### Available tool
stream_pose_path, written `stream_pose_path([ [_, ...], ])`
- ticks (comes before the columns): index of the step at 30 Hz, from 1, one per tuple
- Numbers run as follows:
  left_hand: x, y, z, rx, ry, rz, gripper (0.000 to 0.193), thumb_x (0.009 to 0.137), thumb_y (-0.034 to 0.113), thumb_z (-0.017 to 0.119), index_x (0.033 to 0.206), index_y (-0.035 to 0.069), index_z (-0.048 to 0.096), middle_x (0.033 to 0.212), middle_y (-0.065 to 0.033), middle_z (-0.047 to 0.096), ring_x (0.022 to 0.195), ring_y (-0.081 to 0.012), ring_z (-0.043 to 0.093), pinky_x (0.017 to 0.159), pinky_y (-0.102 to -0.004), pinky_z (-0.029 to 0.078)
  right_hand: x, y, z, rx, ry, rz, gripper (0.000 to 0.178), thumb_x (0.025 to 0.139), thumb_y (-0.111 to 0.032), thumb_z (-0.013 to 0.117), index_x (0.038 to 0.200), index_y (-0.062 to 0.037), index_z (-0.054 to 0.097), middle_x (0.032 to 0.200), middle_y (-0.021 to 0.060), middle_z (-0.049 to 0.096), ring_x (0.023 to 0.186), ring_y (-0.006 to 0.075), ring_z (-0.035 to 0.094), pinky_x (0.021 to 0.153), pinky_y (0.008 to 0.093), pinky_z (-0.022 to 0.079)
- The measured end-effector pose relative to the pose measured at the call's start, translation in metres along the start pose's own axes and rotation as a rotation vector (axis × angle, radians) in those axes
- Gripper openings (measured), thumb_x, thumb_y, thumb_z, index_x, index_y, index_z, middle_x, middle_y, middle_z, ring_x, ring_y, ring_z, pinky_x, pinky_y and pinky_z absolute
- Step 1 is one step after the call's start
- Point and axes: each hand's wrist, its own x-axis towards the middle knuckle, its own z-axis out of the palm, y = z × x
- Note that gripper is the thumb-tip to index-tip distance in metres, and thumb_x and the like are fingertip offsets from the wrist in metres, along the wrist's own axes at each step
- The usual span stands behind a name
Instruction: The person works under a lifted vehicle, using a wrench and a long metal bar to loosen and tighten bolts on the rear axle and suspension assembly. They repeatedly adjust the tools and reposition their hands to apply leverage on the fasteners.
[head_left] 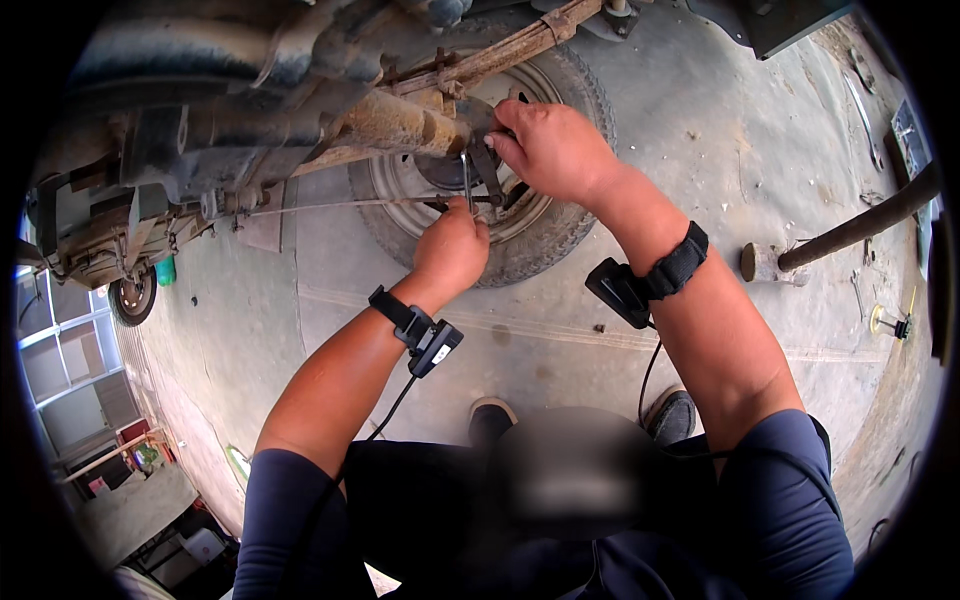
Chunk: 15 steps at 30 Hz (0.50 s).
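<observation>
My left hand (pixel 452 250) is closed around a slim shiny wrench (pixel 466 178), which points up to the end of a rusty axle (pixel 400 122). Beside that axle end, my right hand (pixel 555 150) is curled with thumb and fingers close together at a dark metal part. Whatever lies between those fingers is hidden. Behind both hands is a wheel with a treaded tyre (pixel 590 85) and a pale rim (pixel 390 205). A thin rod (pixel 340 204) runs leftward from a dark lever (pixel 488 172) below the axle end.
A leaf spring (pixel 500 50) crosses above the hands, with the dark vehicle underside (pixel 200 60) at upper left. On the concrete to the right lie a wooden-headed mallet (pixel 762 263) and a long wrench (pixel 865 122). Cables hang from both wrist straps.
</observation>
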Motion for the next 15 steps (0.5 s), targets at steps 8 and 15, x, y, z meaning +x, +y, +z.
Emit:
stream_pose_path([
  [8,0.0,-0.001,0.0,-0.005,-0.002,0.0,0.025,0.095,0.02,0.055,0.108,-0.001,0.054,0.091,-0.0276,0.069,0.087,-0.0462,0.066,0.077,-0.0541,0.051,0.005,0.012,-0.01,0.059,-0.02,0.036,0.023,0.088,-0.022,0.065,0.102,-0.0034,0.063,0.088,0.0176,0.069,0.085,0.0373,0.066,0.076,0.0441,0.053],
  [15,0.001,-0.002,0.002,-0.001,0.007,0.004,0.025,0.095,0.02,0.055,0.108,-0.001,0.054,0.09,-0.0276,0.069,0.086,-0.0466,0.066,0.076,-0.0542,0.051,0.003,0.025,0.018,0.711,0.024,0.361,0.022,0.092,-0.021,0.069,0.105,-0.0043,0.064,0.081,0.0112,0.067,0.07,0.0221,0.063,0.069,0.0347,0.052],
])
